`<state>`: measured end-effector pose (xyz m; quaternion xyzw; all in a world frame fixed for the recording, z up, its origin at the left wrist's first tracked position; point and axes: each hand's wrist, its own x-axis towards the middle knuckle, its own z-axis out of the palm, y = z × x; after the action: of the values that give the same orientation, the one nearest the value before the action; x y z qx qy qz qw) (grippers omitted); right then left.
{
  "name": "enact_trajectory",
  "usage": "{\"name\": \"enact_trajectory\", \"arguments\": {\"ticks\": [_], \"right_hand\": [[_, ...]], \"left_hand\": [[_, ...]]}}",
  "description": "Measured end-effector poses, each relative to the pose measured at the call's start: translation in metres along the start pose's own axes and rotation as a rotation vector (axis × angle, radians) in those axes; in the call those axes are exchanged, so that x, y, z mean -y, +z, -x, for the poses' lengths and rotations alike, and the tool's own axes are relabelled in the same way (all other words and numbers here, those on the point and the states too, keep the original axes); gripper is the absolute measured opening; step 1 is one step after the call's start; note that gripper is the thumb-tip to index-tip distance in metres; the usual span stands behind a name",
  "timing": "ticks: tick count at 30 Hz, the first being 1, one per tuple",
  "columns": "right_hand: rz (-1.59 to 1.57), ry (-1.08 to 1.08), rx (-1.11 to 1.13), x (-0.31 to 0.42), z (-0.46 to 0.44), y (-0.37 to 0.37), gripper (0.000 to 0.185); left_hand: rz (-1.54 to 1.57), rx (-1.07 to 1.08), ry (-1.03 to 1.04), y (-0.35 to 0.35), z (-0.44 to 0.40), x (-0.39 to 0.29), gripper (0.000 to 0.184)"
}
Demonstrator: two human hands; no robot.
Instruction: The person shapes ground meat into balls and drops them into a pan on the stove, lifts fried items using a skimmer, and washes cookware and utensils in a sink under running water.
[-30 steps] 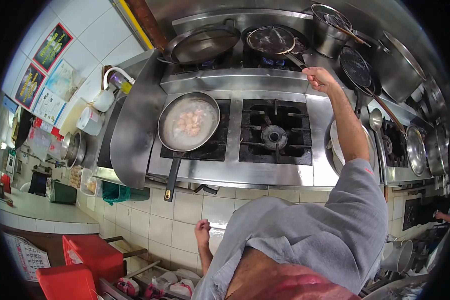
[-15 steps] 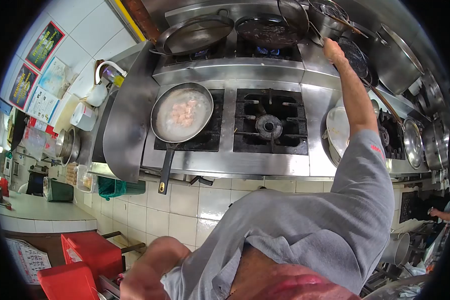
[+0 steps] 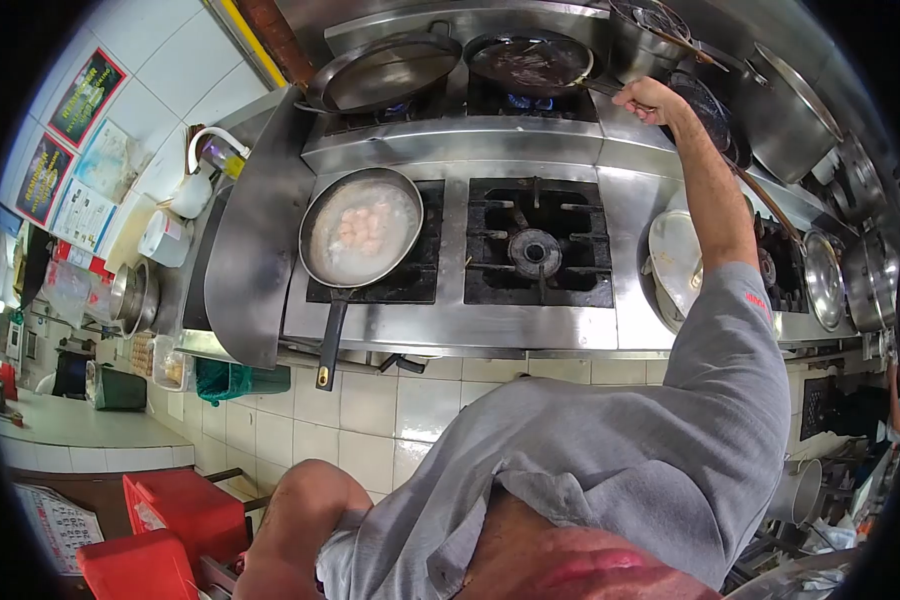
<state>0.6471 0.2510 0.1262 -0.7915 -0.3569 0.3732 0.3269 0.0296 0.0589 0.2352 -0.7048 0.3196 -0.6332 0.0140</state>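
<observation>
Near the top, right of centre, your skimmer [image 3: 586, 76] is resting at the dark pan [image 3: 482, 80], its mesh hard to make out. It's probably feeling light and stiff, perhaps oil-slick, so the handle's far end is offering the safest hold. Your right hand [image 3: 647, 101] is gripping there, fingers curled closed. Your left hand is staying out of view, its fingers unreadable. Left of centre, the front pan [image 3: 306, 250] is holding pale pieces [image 3: 362, 230].

White wall tiles [image 3: 175, 78], cream tiled floor [image 3: 368, 404]
</observation>
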Motion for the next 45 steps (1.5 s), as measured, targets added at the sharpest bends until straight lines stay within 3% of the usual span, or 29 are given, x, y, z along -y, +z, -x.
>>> {"name": "enact_trajectory", "arguments": {"ticks": [6, 10, 12, 15, 20, 24, 26, 27, 29, 30, 32, 36, 39, 43, 45], "right_hand": [[-0.19, -0.101, 0.061, -0.005, -0.011, 0.033, 0.028], [-0.397, -0.098, 0.109, -0.008, -0.008, 0.055, 0.017], [-0.449, -0.084, 0.099, -0.015, -0.017, 0.065, 0.013], [-0.579, -0.124, 0.116, -0.015, -0.009, 0.085, 0.017], [-0.693, -0.189, 0.105, -0.031, -0.009, 0.105, 0.011], [-0.536, -0.263, -0.12, -0.036, 0.001, 0.103, 0.018], [-0.194, -0.257, -0.318, -0.039, -0.006, 0.087, 0.026], [-0.196, -0.254, -0.32, -0.04, -0.006, 0.082, 0.026], [0.233, -0.293, -0.598, -0.039, -0.005, 0.067, 0.032], [0.231, -0.29, -0.601, -0.037, -0.004, 0.062, 0.032], [0.546, -0.223, -0.731, -0.031, -0.001, 0.056, 0.03], [0.484, -0.09, -0.589, -0.014, -0.005, 0.05, 0.02], [0.432, -0.114, -0.513, -0.016, -0.029, 0.052, 0.015], [0.345, -0.089, -0.383, -0.015, -0.046, 0.062, 0.022], [-0.126, -0.137, -0.219, -0.02, -0.057, 0.068, 0.015]], "left_hand": [[0.135, 0.032, -0.065, -0.016, 0.004, -0.029, 0.016], [0.405, 0.153, -0.017, -0.04, 0.012, -0.059, 0.024], [0.003, -0.026, -0.065, 0.012, -0.013, 0.006, 0.027], [0.166, -0.064, -0.027, 0.01, -0.01, 0.008, 0.026], [0.188, -0.005, -0.055, 0.01, -0.01, 0.007, 0.025], [0.215, 0.029, -0.073, 0.01, -0.009, 0.005, 0.025], [0.231, 0.046, -0.081, 0.011, -0.009, 0.003, 0.025], [0.235, 0.049, -0.077, 0.012, -0.009, 0.004, 0.025], [0.266, 0.057, -0.081, 0.013, -0.008, 0.006, 0.024], [0.273, 0.061, -0.079, 0.013, -0.008, 0.005, 0.024], [0.294, 0.077, -0.084, 0.014, -0.009, 0.005, 0.024], [0.348, 0.106, -0.087, 0.017, -0.008, 0.012, 0.024], [0.433, 0.119, -0.087, 0.016, -0.003, 0.014, 0.023], [0.515, 0.13, -0.083, 0.016, 0.002, 0.016, 0.023], [0.574, 0.129, -0.08, 0.018, 0.004, 0.018, 0.023]]}}
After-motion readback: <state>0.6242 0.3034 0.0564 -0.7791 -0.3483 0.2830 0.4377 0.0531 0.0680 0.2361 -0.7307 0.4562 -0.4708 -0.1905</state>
